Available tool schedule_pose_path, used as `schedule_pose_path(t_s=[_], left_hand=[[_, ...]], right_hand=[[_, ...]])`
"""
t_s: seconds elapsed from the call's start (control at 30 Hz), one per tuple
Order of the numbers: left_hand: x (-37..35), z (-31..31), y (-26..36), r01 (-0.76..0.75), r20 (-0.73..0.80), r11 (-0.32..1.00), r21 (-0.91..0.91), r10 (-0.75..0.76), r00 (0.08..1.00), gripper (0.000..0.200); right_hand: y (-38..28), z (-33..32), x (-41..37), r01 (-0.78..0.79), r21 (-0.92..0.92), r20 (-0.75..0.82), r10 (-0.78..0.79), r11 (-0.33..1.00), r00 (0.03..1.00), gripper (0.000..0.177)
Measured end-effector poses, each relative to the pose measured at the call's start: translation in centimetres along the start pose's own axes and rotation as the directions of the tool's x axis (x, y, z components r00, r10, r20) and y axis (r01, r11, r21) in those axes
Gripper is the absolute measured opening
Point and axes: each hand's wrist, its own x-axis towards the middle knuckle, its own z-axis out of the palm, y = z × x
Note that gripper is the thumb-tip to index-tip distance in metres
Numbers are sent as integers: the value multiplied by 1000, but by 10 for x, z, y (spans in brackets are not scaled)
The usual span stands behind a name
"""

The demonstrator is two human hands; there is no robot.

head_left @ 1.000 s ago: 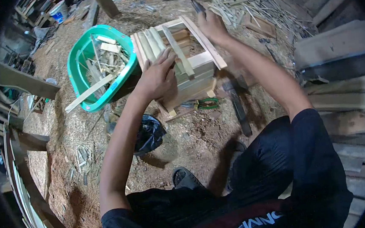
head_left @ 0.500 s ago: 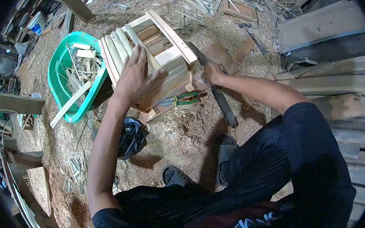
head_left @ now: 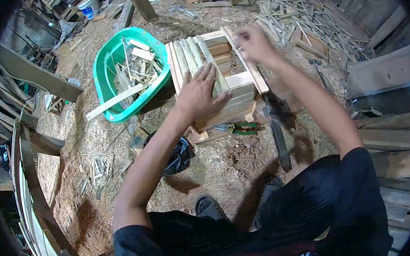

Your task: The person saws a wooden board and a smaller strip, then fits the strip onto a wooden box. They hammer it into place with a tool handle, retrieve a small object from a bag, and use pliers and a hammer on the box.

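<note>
A small crate of pale wooden slats [head_left: 233, 85] stands on the dirt floor in front of me. My left hand [head_left: 201, 92] lies flat on its top slats, fingers spread, pressing down. Blurred by motion, my right hand [head_left: 252, 40] hovers over the far end of the crate's right rail with its fingers pinched together; whether anything is between them cannot be seen. A long dark blade tool [head_left: 277, 129] lies on the ground to the right of the crate. Green-handled pliers [head_left: 243, 128] rest at the crate's near foot.
A green plastic basin [head_left: 100, 71] holding wood offcuts and one long slat sits left of the crate. A black bag [head_left: 178, 154] lies near my left forearm. Split bamboo strips [head_left: 292, 15] litter the far right; planks [head_left: 386, 73] are stacked at right.
My right hand, which held a dark tool over the crate and then dropped to the ground beside it, is back up at the crate's top rail. My left hand stayed on the slats.
</note>
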Motion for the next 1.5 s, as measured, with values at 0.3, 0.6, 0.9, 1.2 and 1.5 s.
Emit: schedule_pose_path(t_s=[0.3, 0.6, 0.9, 1.2, 1.5], left_hand=[[-1, 4, -5, -45, -65, 998, -50, 41, 997, 82], [-8, -7, -19, -131, -85, 948, -291, 111, 990, 75], [-8, -4, -24, -149, -95, 949, -277, 127, 987, 76], [-9, -5, -22, -121, -66, 956, -268, 108, 992, 81], [-8, -3, -21, -155, -150, 940, -305, 114, 982, 71]], right_hand=[[23, 80, 13, -358, -64, 284, 361, 932, 888, 18], [11, 77, -1, -540, 200, 384, 442, 818, 811, 22], [10, 72, 2, -595, 238, 450, 456, 768, 768, 16], [7, 73, -5, -616, 281, 429, 478, 736, 766, 14], [9, 74, -3, -606, 329, 397, 476, 724, 784, 15]])
